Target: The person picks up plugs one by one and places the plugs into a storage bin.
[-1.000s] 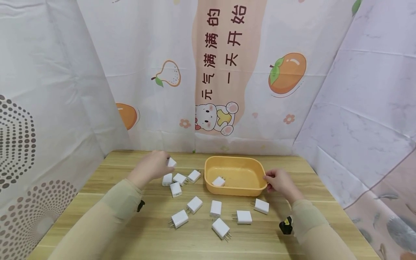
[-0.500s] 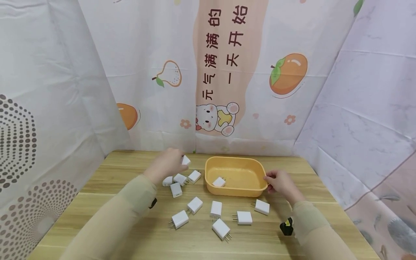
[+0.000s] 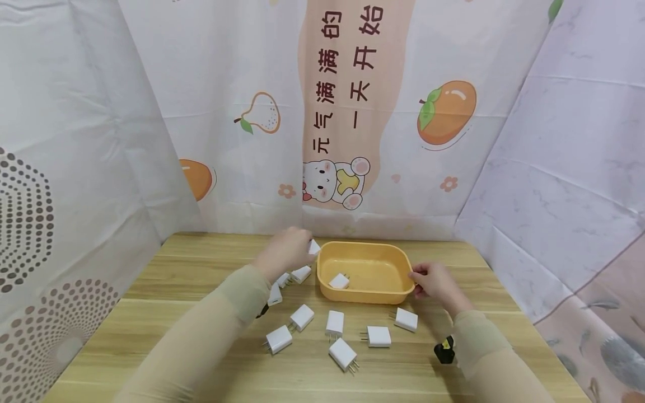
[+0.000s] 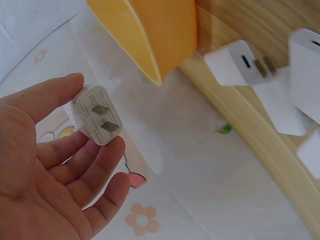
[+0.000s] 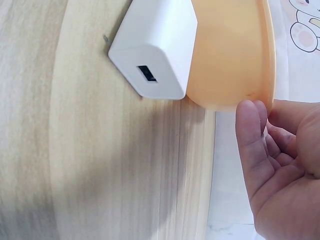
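My left hand [image 3: 288,251] pinches a white USB charger [image 4: 98,114] between thumb and fingers, its two flat prongs facing the left wrist camera. In the head view this charger is beside the left rim of a yellow plastic basin [image 3: 365,299]. One white charger [image 3: 339,281] lies inside the basin near its front left corner. At the basin's right end, my right hand [image 3: 437,284] pinches the rim between thumb and fingers. Close to that hand, a charger [image 3: 406,319] lies on the table, its USB port visible in the right wrist view.
Several more chargers lie on the wooden table [image 3: 211,358], among them one in front of the basin [image 3: 335,323] and one to its left [image 3: 301,274]. My left forearm partly covers the left group. A printed curtain [image 3: 242,184] hangs behind the table's back edge.
My left hand has carried the held charger rightward from the left group to the basin's left rim. The right hand keeps its hold on the rim, and the basin stays in place.
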Available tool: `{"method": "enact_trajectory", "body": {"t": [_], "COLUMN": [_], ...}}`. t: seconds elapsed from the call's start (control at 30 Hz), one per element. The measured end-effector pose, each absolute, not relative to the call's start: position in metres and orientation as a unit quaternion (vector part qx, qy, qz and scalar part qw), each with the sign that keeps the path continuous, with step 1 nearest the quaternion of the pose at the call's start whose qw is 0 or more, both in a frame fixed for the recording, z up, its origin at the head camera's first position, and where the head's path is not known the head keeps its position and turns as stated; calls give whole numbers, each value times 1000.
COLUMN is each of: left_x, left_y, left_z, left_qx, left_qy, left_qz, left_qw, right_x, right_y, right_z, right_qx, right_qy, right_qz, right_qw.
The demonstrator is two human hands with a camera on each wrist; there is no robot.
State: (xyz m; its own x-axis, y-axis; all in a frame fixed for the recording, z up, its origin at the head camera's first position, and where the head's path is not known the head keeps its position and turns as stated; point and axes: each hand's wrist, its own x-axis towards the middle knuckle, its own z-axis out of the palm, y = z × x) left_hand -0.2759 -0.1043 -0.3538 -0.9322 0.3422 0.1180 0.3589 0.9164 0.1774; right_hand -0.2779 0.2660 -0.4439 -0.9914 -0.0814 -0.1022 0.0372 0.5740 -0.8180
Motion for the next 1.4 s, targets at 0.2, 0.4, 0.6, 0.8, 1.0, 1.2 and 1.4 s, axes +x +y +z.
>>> {"method": "enact_trajectory", "body": {"t": [0.2, 0.4, 0.6, 0.8, 1.0, 1.2, 1.4], "left_x": [-277, -278, -281, -289, -297, -305, -310], "left_y": [-85, -75, -70, -65, -57, -48, -43], "left_z": [-347, -345, -346, -355, -367, -380, -393], "left_qx": [-200, -209, -207, -212, -208, -203, -190], "left_qy": [-975, -973, -973, -972, -974, -978, -981], "left_qz": [-78, -84, -91, -90, -79, -41, -24], "left_qw": [48, 50, 47, 48, 33, 32, 21], "right_x": [-278, -278, -278, -279, -279, -277, -275], "right_y": [267, 266, 266, 268, 267, 267, 266], "right_z": [-445, -444, -444, -443, -444, -444, -443], "right_qx": [-11, -13, -9, -11, -16, -10, -12], "right_qy": [887, 885, 886, 885, 884, 884, 882], "right_qz": [-458, -461, -460, -462, -464, -463, -467], "right_qw": [62, 64, 65, 62, 60, 55, 58]}}
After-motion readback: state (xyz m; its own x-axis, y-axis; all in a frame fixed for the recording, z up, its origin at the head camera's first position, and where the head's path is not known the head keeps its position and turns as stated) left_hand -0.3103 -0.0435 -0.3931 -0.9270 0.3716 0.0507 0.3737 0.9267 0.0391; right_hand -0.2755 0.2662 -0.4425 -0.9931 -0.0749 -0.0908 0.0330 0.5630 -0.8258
